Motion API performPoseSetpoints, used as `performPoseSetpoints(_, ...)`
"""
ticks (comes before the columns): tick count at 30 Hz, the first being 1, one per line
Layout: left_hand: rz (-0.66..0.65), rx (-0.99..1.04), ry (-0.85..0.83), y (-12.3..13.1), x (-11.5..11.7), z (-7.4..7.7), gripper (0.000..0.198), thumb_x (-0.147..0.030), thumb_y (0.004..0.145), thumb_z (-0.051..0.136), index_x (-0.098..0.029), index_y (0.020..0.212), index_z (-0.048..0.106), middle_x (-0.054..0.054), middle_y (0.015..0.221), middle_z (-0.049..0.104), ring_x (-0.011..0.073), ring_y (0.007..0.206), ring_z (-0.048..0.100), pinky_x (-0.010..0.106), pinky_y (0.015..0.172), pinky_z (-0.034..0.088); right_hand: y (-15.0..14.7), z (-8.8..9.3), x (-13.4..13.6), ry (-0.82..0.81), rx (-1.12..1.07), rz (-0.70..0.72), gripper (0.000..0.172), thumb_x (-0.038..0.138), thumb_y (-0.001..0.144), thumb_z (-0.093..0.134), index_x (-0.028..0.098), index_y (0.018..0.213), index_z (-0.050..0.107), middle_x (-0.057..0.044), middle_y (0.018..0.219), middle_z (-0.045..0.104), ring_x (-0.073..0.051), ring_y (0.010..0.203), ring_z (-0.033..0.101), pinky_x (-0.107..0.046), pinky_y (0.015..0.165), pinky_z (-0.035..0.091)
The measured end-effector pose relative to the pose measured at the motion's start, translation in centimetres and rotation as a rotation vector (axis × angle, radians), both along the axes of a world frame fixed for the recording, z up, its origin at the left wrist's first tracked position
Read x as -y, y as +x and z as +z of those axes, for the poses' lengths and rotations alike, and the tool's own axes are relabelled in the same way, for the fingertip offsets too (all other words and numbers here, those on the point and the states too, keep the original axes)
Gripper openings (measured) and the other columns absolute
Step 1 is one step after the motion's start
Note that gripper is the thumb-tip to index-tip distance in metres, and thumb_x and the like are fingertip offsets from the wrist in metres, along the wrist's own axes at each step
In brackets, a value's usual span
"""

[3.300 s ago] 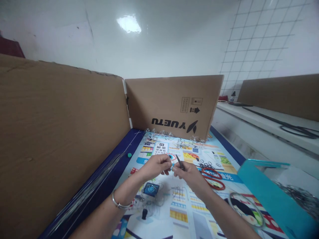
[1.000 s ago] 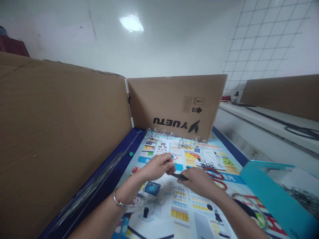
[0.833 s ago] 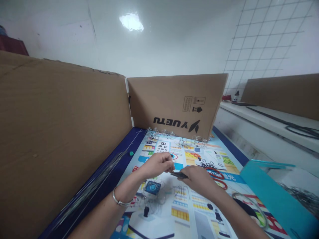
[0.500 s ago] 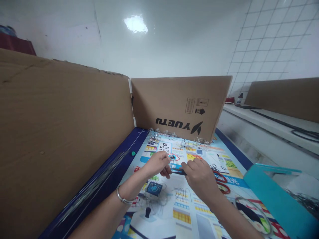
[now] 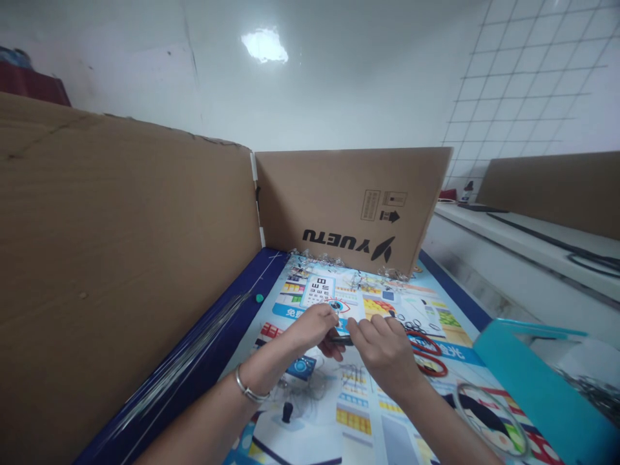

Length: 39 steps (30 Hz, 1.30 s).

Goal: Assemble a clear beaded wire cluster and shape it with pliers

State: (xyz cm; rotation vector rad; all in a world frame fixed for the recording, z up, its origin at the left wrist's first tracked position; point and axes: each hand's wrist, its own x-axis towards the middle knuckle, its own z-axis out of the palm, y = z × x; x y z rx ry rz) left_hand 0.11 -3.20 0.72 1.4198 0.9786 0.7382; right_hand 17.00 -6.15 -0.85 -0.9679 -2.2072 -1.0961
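Observation:
My two hands meet above a colourful printed mat (image 5: pixel 368 413) on the table. My left hand (image 5: pixel 312 326), with a silver bangle on its wrist, is closed in a pinch on something too small to make out. My right hand (image 5: pixel 382 349) is closed around a thin dark tool (image 5: pixel 339 338) whose tip points left toward the left fingertips. Thin wire pieces (image 5: pixel 351 374) lie on the mat just below the hands.
Cardboard walls stand at the left (image 5: pixel 121 258) and back (image 5: pixel 349 206). Red-handled scissors (image 5: pixel 429 355) and small dark rings (image 5: pixel 411 323) lie right of the hands. A teal box (image 5: pixel 537 381) sits at the right, long metal wires (image 5: pixel 184 368) along the left edge.
The hands have stayed together over the mat. The dark tool swung from upright to lying level, and my right hand shifted slightly left, closer to the left hand.

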Motion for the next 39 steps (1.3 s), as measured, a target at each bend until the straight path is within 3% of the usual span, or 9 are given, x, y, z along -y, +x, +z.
performPoseSetpoints(14, -0.014, -0.003, -0.006, -0.1, -0.5, -0.8, 0.015, -0.032, 0.081, 0.045, -0.018, 0.075, 0.041, 0.002, 0.052, 0.063, 0.0162, 0.041, 0.062, 0.021, 0.038, 0.045, -0.1, -0.1, -0.1, -0.008, -0.012, -0.004, 0.019, 0.012, 0.087, 0.045, 0.014, 0.094, 0.062, -0.003, 0.065, 0.052, -0.018, 0.066, 0.039, -0.035, 0.063, 0.025)
performPoseSetpoints(29, -0.005, -0.059, -0.016, 0.1, -0.4, -0.3, 0.016, -0.034, 0.082, 0.040, -0.018, 0.077, 0.038, 0.000, 0.052, 0.060, 0.0154, 0.038, 0.060, 0.019, 0.036, 0.043, -0.1, -0.5, -0.2, -0.024, -0.025, -0.015, 0.018, 0.013, 0.088, 0.045, 0.013, 0.093, 0.062, -0.003, 0.064, 0.051, -0.018, 0.066, 0.039, -0.035, 0.062, 0.024)
performPoseSetpoints(39, 0.104, -0.170, 0.148, 0.0, 0.0, 0.3, 0.015, -0.031, 0.082, 0.040, -0.019, 0.073, 0.039, -0.004, 0.053, 0.053, 0.0132, 0.037, 0.059, 0.016, 0.033, 0.036, -0.4, -0.9, -0.2, -0.058, -0.044, -0.059, 0.014, 0.012, 0.085, 0.049, 0.014, 0.086, 0.063, -0.003, 0.064, 0.051, -0.018, 0.064, 0.039, -0.035, 0.060, 0.023)
